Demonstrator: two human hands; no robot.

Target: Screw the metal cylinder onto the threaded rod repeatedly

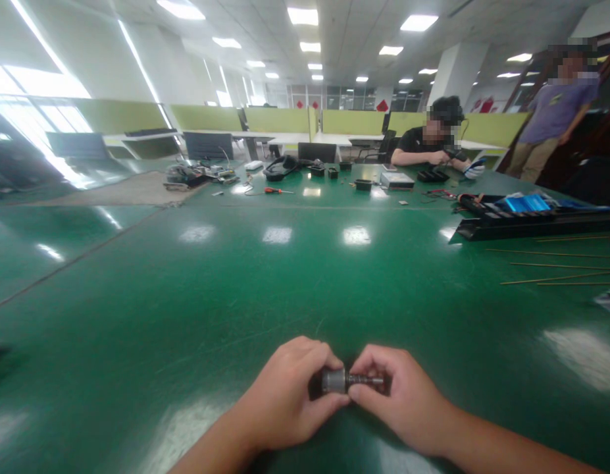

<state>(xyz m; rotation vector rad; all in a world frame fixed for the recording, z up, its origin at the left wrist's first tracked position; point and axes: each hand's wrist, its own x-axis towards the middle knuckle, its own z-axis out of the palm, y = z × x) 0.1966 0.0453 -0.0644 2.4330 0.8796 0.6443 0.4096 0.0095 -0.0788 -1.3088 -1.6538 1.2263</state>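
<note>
Low in the head view, my left hand (297, 388) is closed around a grey metal cylinder with a thin, stepped shaft (334, 380). It looks like a small motor, but its exact kind cannot be made out. The piece lies sideways, its shaft pointing right. The thumb and fingers of my right hand (401, 395) pinch the shaft close to where it leaves the cylinder. Both hands are just above or on the green tabletop (226, 283); the cylinder's left end is partly hidden by my left hand.
Across the table, a screwdriver (278, 190), small black boxes (362, 185) and a heap of electronic parts (201, 172) lie about. A seated person (418, 148) works at the far right; another person (556, 112) stands behind. Thin rods (561, 266) and a black tray (512, 228) are on the right.
</note>
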